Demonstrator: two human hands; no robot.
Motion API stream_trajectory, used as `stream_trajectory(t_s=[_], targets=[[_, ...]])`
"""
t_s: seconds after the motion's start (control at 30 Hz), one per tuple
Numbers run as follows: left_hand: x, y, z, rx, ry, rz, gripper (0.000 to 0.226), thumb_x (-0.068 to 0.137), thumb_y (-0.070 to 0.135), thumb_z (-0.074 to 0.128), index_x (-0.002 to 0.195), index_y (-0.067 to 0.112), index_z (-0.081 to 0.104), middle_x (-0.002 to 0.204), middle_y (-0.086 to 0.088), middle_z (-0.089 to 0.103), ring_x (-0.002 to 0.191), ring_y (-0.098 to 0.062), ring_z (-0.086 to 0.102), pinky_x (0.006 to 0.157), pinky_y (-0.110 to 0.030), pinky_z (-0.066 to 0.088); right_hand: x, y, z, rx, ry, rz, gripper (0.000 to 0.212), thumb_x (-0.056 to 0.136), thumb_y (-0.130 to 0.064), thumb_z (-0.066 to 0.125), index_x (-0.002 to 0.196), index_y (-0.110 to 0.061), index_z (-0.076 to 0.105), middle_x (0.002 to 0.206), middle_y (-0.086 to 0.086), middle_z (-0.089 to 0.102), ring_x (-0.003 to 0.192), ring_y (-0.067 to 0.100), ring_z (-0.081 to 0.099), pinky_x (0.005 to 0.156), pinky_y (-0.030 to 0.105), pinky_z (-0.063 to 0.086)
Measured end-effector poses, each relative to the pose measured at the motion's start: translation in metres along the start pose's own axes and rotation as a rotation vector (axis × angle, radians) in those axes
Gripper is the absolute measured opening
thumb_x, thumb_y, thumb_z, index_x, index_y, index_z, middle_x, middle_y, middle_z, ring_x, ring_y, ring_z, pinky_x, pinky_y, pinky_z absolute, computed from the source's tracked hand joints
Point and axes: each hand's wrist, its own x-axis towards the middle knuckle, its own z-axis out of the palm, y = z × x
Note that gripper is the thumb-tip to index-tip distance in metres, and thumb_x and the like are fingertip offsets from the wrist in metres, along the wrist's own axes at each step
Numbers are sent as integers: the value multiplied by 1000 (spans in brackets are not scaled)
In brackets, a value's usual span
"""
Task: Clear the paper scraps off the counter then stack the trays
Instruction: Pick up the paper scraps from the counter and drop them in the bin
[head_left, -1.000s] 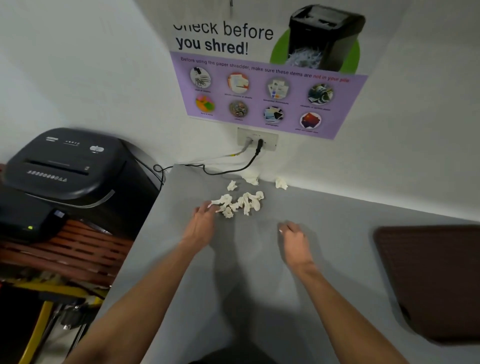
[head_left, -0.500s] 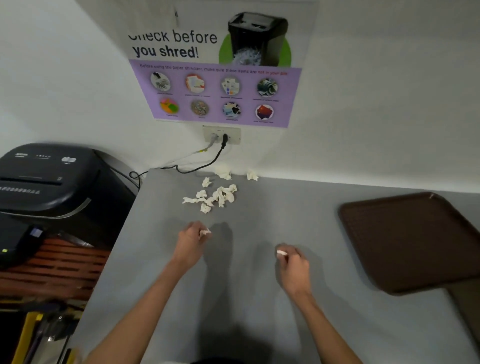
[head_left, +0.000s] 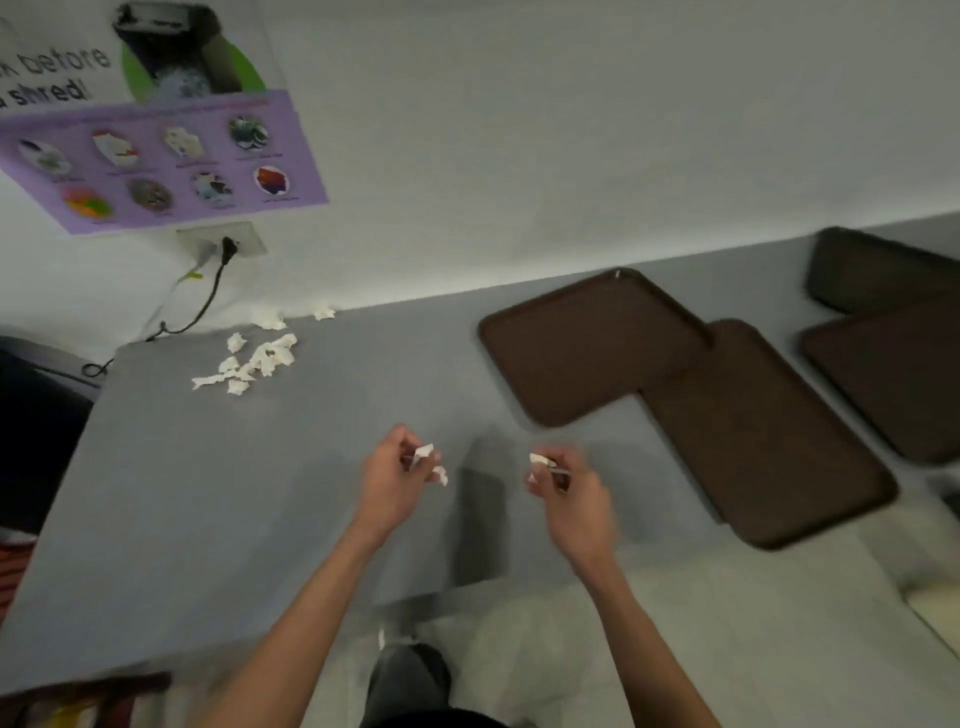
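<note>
Scraps (head_left: 249, 361) mostly lie in a loose pile at the far left corner of the counter (head_left: 208, 493), beside the wall, not yet collected. In the head view, the left hand (head_left: 389, 483) and the right hand (head_left: 576, 493) each pinch one piece in a closed grip above mid-counter. The trays (head_left: 592, 343) lie spread and overlapping at right, unstacked. Bare counter between pile and trays leaves room to move, and the near edge runs under the forearms.

It's an office (shredder poster (head_left: 156, 156) over counter (head_left: 208, 493)).

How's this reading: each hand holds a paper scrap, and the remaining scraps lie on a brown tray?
No: the head view shows the remaining scraps on the counter near the wall, not a brown tray. Left hand and right hand each hold a scrap.
</note>
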Motion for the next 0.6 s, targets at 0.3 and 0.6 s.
stream_trajectory(t_s=[0.3, 0.6], targets=[[-93, 76, 210, -3, -333, 19, 17, 79, 12, 89, 79, 21, 74, 81, 6, 79, 76, -8, 74, 85, -49, 61, -77, 64, -207, 119, 247, 149, 7, 103, -30, 69, 110, -29, 71, 87, -9, 79, 83, 7, 78, 84, 39, 64], [-145, 166, 399, -26, -673, 165, 20, 82, 38, 86, 89, 21, 79, 91, 5, 80, 90, -14, 76, 79, -29, 59, -104, 126, -364, 251, 615, 295, 6, 103, -27, 69, 107, -25, 73, 88, -6, 80, 84, 12, 79, 85, 40, 65]])
